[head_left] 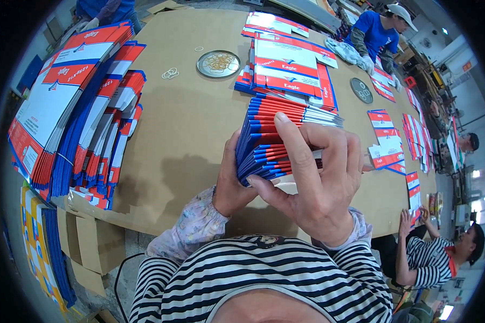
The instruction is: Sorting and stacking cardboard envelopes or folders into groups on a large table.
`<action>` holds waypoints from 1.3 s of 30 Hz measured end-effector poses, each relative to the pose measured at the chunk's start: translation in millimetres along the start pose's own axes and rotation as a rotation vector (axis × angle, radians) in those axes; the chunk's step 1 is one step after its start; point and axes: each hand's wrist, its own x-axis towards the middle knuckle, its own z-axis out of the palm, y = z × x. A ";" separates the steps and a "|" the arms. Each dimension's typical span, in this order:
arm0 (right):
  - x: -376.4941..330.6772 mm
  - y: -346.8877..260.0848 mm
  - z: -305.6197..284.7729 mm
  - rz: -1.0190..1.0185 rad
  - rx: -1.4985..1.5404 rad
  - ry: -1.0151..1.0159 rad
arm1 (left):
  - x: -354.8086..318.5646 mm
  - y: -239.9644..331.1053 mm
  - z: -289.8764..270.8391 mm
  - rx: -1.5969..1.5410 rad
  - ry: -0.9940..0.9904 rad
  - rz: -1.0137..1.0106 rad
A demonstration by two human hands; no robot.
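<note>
A thick bundle of flat folded cartons [258, 128], red, white and blue, is held up on edge in front of me, its layered edges fanned toward me. My left hand [231, 180] is closed round its left and lower side; most of those fingers are hidden behind the bundle. Across the near edges spreads my right hand [320, 185], index finger laid on the upper edges and thumb at the lower corner, the other fingers bent. Just beyond the bundle lies a pile of similar flat cartons [285, 62] on the brown table [167, 129].
Tall carton stacks [64, 102] line the table's left side. A round tray of rubber bands [219, 63] sits at the far middle, loose rubber bands [170, 73] beside it. Along the right lie more cartons [385, 140] and a dark tray [361, 90]. Co-workers [380, 37] stand around the table.
</note>
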 end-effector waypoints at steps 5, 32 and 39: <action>-1.1 -0.9 0.2 0.000 -0.002 -0.001 | 1.2 3.0 0.7 -0.010 0.002 -0.015; 38.6 40.5 -7.7 -0.232 0.309 -0.331 | 14.2 54.5 6.0 0.062 0.134 0.263; 64.6 76.5 -8.6 -0.201 0.592 -0.599 | 21.3 69.4 5.0 -0.134 0.143 0.039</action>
